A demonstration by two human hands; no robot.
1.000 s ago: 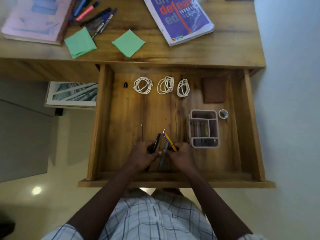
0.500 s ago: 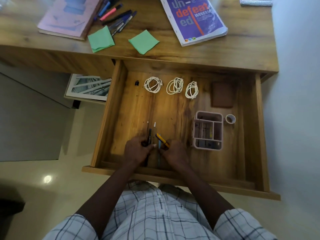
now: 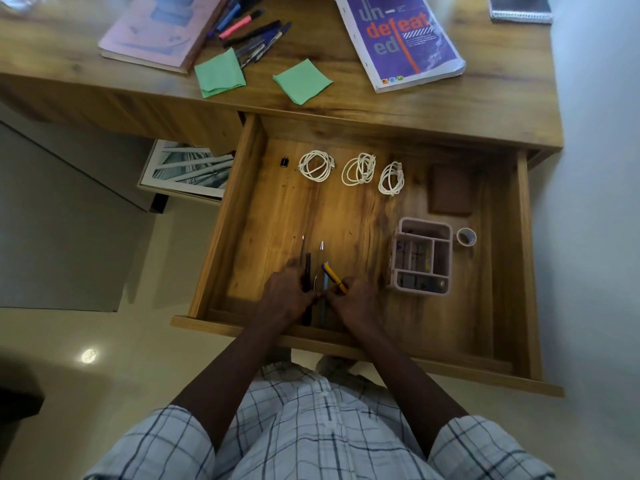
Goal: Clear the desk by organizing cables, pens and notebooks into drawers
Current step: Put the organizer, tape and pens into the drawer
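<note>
The wooden drawer (image 3: 228,216) is pulled out below the desk top (image 3: 485,109). Near its front edge my left hand (image 3: 285,296) is closed on a black pen (image 3: 307,268). My right hand (image 3: 356,299) grips a yellow pen (image 3: 333,276) that tilts left. A light blue pen (image 3: 325,275) lies between the two hands on the drawer floor. Three coiled white cables (image 3: 358,169) lie in a row at the back of the drawer. More pens (image 3: 252,32) lie on the desk beside a pink notebook (image 3: 156,29).
A pink organizer tray (image 3: 424,258) and a small tape roll (image 3: 465,236) sit at the drawer's right, with a brown wallet (image 3: 450,190) behind. On the desk lie two green sticky pads (image 3: 301,81), a purple book (image 3: 401,36) and a spiral notebook (image 3: 519,8).
The view has shifted, so the drawer sits further right in frame. Both hands stay at the drawer front; the pens have been turned closer to parallel, pointing toward the drawer's back.
</note>
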